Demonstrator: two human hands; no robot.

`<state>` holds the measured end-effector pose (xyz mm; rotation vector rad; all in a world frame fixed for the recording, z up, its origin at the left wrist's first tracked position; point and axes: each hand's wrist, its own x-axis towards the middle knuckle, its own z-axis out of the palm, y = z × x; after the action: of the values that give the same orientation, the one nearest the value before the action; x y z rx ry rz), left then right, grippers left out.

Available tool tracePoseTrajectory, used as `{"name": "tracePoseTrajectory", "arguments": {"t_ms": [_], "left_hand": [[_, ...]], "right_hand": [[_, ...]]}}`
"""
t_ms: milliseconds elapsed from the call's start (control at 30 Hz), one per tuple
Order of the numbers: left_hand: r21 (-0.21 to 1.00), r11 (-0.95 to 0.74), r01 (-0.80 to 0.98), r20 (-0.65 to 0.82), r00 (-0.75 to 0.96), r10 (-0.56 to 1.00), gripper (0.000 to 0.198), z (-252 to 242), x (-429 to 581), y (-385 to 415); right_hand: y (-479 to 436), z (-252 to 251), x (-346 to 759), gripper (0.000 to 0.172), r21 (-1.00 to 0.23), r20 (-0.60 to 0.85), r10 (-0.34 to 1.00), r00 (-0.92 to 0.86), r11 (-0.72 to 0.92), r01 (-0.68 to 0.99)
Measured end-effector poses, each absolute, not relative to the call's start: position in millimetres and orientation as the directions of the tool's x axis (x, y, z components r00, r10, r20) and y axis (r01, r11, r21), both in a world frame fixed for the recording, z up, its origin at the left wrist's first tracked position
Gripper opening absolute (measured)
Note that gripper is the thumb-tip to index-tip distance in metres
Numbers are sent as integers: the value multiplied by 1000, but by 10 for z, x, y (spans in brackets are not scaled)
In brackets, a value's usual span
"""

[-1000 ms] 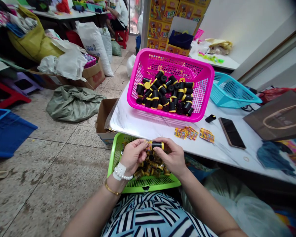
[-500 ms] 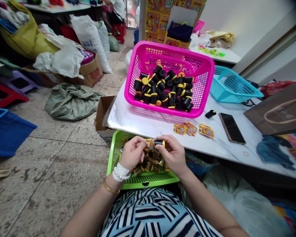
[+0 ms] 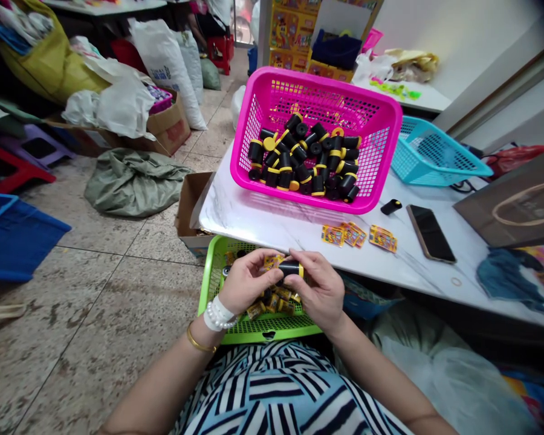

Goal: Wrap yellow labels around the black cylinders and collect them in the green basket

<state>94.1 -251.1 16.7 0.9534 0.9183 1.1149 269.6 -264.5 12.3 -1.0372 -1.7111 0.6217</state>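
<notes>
Over the green basket [image 3: 265, 336], both my hands are closed around one small black cylinder with a yellow end [image 3: 291, 268]. My right hand [image 3: 321, 293] pinches it near the yellow end. My left hand [image 3: 242, 287] has its thumb at the black end, with an orange printed label [image 3: 272, 261] showing behind the thumb, at its fingers. How far the label sticks to the cylinder is hidden. Below my hands, several cylinders wrapped in orange labels [image 3: 284, 306] lie in the green basket.
A pink basket [image 3: 315, 204] with several bare black cylinders stands on the white table [image 3: 263, 220]. Orange labels [image 3: 383, 238], a lone cylinder [image 3: 391, 206] and a phone [image 3: 430, 234] lie before it. A blue basket [image 3: 435, 172] and a paper bag [image 3: 512, 202] stand at right.
My left hand has moved right, its thumb now at the cylinder's black end. The label, stretched between my hands before, now shows behind my left thumb. The view has shifted slightly.
</notes>
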Motion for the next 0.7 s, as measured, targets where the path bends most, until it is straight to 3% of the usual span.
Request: {"name": "tracePoseTrajectory", "arguments": {"t_ms": [167,333,500,600,700], "left_hand": [[938,211,-276,-180,136,974,32,100,903,-2516],[950,209,-232,-170,174,970,34,54,1035,-2528],[952,182,-247,-129,214,968,42,74,1160,-2487],[921,264,-286,-189,265,946,52,71,1062,-2472],[915,344,-211,-270,314,910,42,66,961,-2483]], "right_hand": [[-2683,186,2744,57,-721,459,823,-334,565,401],[-2753,147,2823,61,-726,454,855,-250,518,452],[-2693,128,2902,39,-763,426,878,-216,477,436],[-2656,146,2989,37,-740,479,856,-192,512,437],[-2643,143,3054,34,-714,491,834,-250,550,434]]}}
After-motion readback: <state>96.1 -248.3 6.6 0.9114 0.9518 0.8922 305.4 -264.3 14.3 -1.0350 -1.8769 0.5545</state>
